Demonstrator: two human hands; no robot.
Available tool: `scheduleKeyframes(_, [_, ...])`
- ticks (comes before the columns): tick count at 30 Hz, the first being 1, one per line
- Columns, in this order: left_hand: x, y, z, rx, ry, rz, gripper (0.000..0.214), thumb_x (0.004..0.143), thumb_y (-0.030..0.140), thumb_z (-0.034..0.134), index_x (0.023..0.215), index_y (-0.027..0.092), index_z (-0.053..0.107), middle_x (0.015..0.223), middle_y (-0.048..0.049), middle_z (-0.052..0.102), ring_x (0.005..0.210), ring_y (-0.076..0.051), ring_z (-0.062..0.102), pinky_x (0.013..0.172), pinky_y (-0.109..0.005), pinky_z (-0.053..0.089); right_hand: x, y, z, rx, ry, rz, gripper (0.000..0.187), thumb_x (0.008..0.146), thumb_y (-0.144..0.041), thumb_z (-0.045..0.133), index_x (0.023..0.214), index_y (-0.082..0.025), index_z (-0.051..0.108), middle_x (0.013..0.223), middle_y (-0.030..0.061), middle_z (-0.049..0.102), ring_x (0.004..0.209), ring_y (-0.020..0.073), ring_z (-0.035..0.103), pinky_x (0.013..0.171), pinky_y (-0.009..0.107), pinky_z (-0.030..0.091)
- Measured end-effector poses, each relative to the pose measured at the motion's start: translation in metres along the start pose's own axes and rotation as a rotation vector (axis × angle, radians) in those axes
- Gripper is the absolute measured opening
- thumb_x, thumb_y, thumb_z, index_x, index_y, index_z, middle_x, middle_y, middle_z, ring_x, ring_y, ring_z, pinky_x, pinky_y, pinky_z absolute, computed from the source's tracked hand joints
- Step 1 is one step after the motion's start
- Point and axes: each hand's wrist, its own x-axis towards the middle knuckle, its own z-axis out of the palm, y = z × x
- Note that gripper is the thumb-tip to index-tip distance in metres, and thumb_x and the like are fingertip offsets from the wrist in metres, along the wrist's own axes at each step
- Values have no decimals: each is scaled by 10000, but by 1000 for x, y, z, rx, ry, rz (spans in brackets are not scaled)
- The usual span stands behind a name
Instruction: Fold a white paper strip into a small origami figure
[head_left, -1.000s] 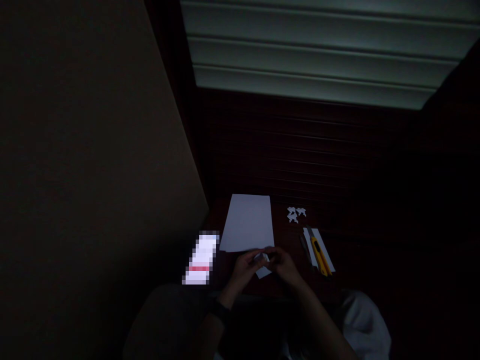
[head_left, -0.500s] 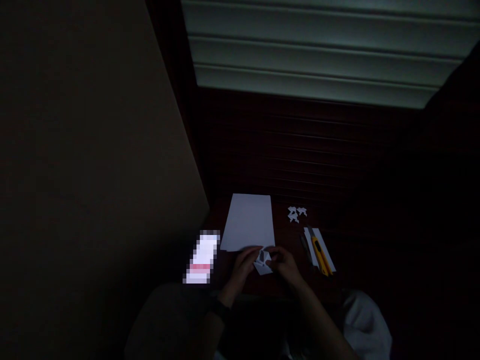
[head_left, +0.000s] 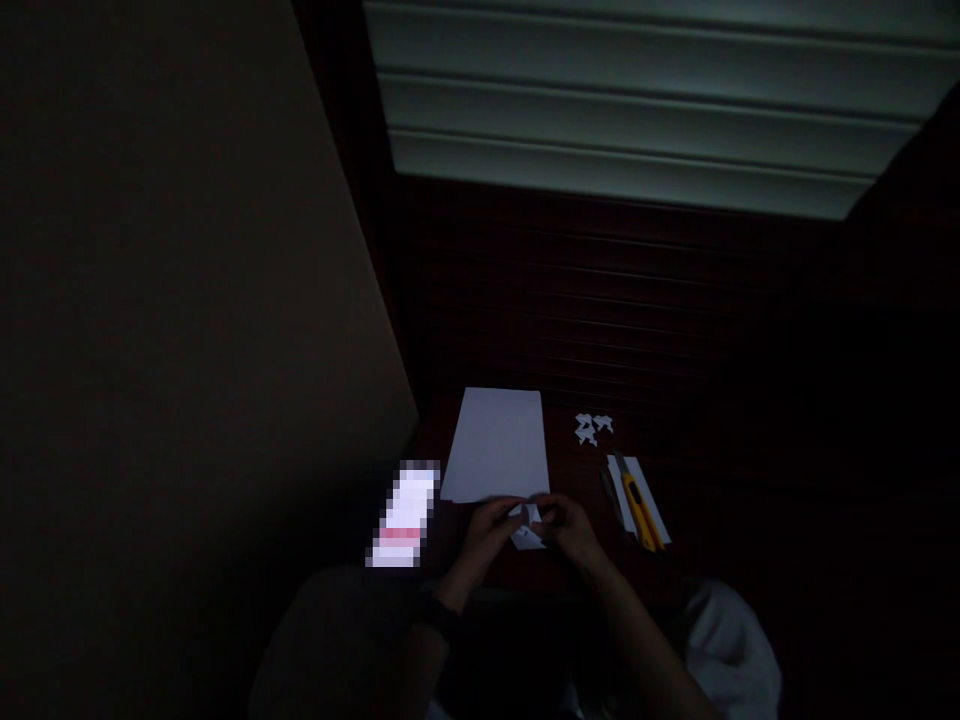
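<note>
The scene is very dark. Between my two hands is a small folded piece of white paper [head_left: 526, 528], just above the near edge of a dark table. My left hand [head_left: 487, 535] pinches its left side and my right hand [head_left: 574, 527] pinches its right side, fingers curled. A dark band sits on my left wrist. A white paper sheet [head_left: 499, 443] lies flat right behind my hands.
A lit phone screen [head_left: 405, 513] lies left of my hands. Several small folded paper pieces [head_left: 589, 427] sit at the back right. A yellow utility knife [head_left: 641, 510] rests on a paper strip, with a dark pen beside it. Window blinds hang behind.
My fingers have shifted slightly on the small paper, which now shows less below my hands. Nothing else has moved.
</note>
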Motion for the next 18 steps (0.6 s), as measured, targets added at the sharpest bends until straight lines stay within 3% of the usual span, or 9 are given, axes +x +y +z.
scheduleKeyframes(4, [-1,5,1,-7,-54,14,300,647,277,660,904,121,670,887,-97,685,819,-227,617,708,-290,457,-1,-5,0,57,-20,28,364,555,-216,729,895,-174,606,576,-36,568,525,116,512,510,225,393])
scheduleKeyframes(11, [-1,13,-2,-75,-205,-114,340,620,233,694,932,104,659,853,-92,680,731,-199,614,633,-257,446,3,-11,-6,100,-47,157,398,543,-240,737,918,-183,618,647,-7,614,542,135,549,515,253,424])
scheduleKeyframes(18, [2,3,-10,-125,-171,-165,389,600,161,682,982,112,626,864,-95,650,734,-193,608,620,-267,456,5,-17,-7,68,-127,182,405,534,-208,727,924,-194,619,679,-5,603,574,137,545,504,239,421])
